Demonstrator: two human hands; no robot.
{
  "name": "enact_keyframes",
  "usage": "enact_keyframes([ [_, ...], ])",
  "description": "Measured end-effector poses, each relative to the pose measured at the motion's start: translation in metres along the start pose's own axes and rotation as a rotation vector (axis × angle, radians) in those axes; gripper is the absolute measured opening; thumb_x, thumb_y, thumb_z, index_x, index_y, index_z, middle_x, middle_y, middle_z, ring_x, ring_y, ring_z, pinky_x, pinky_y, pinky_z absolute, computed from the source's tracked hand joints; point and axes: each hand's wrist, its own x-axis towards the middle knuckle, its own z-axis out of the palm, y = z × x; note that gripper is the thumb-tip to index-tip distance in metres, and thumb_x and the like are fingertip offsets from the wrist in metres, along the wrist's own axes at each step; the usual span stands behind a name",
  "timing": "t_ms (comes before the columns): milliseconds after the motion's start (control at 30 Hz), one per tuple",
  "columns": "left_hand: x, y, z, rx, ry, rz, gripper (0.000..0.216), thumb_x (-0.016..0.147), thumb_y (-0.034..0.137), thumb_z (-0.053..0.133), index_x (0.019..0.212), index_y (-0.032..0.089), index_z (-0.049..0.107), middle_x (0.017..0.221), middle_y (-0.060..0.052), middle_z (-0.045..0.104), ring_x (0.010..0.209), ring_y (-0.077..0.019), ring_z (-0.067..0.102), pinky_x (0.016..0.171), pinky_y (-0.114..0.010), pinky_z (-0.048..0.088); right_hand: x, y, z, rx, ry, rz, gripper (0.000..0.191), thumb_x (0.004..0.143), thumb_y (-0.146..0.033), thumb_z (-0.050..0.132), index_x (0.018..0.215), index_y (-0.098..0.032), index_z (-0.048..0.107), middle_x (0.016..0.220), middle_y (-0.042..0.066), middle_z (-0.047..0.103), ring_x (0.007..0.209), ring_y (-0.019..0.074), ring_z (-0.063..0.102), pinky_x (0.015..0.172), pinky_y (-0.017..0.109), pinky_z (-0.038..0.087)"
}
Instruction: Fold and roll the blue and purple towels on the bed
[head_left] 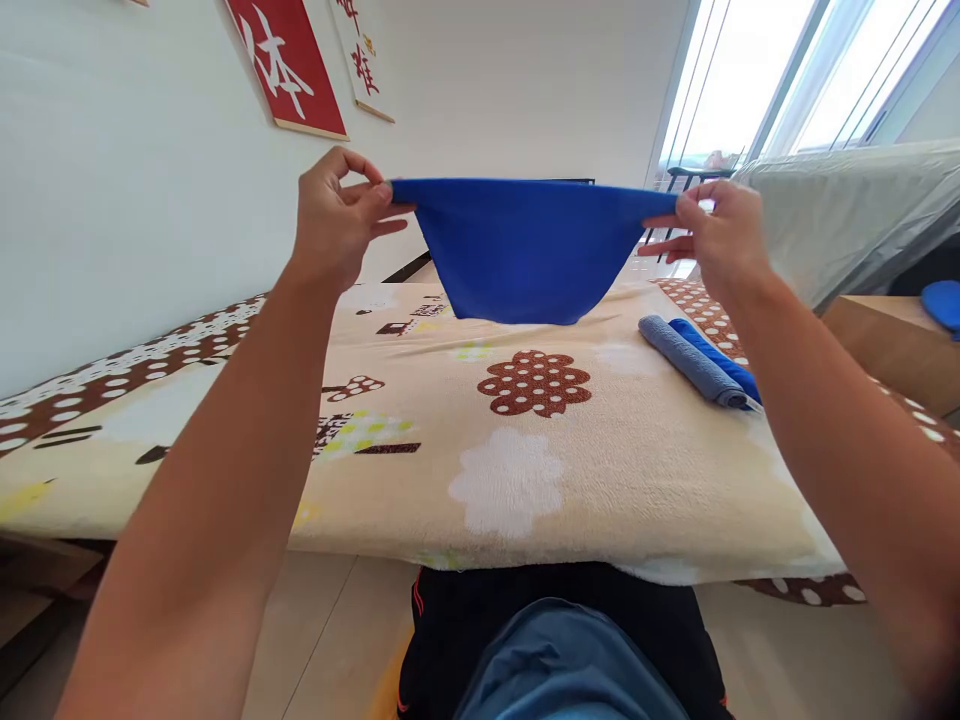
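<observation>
A bright blue cloth point(525, 250) hangs stretched in the air between my two hands, above the far part of a table covered by a cream blanket with brown and white flower shapes point(525, 470). My left hand point(337, 215) pinches the cloth's left top corner. My right hand point(720, 235) pinches its right top corner. The cloth sags in the middle, and its lower edge hangs just above the blanket.
Two rolled towels lie side by side on the blanket's right: a grey one point(690, 362) and a blue one point(716, 355). A wooden box point(885, 335) with a blue item stands at right. A white wall with red banners point(289, 60) runs along the left.
</observation>
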Motion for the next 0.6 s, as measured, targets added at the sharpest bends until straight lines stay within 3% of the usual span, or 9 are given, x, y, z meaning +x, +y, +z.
enact_keyframes([
  [133,-0.054,-0.032,-0.003,0.100,-0.083,-0.014,0.023,0.086,0.036,0.069,0.096,0.020,0.057,0.086,-0.001,0.070,0.083,-0.0163,0.068,0.072,-0.030,0.051,-0.050,0.034,-0.009,-0.041,-0.166,0.067,0.026,0.089,-0.044,0.062,0.090,-0.024,0.046,0.069,-0.001,0.070,0.048,0.0115,0.064,0.041,0.022,0.036],
  [233,-0.117,-0.067,-0.002,0.251,-0.296,-0.093,0.018,0.084,0.039,0.067,0.087,0.021,0.063,0.080,-0.001,0.071,0.078,-0.0182,0.065,0.067,-0.030,0.048,-0.107,0.076,-0.016,-0.185,-0.397,0.186,0.032,0.087,-0.053,0.060,0.091,-0.022,0.051,0.046,-0.006,0.058,0.034,0.0110,0.052,0.037,0.022,0.032],
  [333,-0.184,-0.091,0.004,0.371,-0.512,-0.158,0.021,0.086,0.042,0.062,0.086,0.022,0.066,0.087,-0.002,0.073,0.075,-0.0171,0.061,0.067,-0.029,0.045,-0.163,0.111,-0.027,-0.205,-0.618,0.315,0.038,0.088,-0.059,0.054,0.092,-0.021,0.050,0.044,-0.006,0.056,0.035,0.0113,0.050,0.039,0.022,0.031],
  [467,-0.250,-0.099,0.011,0.341,-0.636,-0.216,0.021,0.093,0.040,0.053,0.091,0.022,0.064,0.094,-0.003,0.070,0.083,-0.0175,0.060,0.077,-0.029,0.048,-0.216,0.129,-0.039,-0.208,-0.805,0.384,0.036,0.094,-0.057,0.045,0.098,-0.021,0.049,0.048,-0.008,0.054,0.041,0.0108,0.048,0.047,0.023,0.036],
  [600,-0.278,-0.093,0.009,0.391,-0.654,-0.172,0.019,0.095,0.037,0.050,0.092,0.023,0.063,0.100,-0.003,0.068,0.094,-0.0192,0.060,0.087,-0.032,0.047,-0.239,0.123,-0.044,-0.301,-0.882,0.355,0.033,0.097,-0.053,0.039,0.100,-0.022,0.050,0.050,-0.009,0.051,0.047,0.0116,0.046,0.055,0.025,0.038],
])
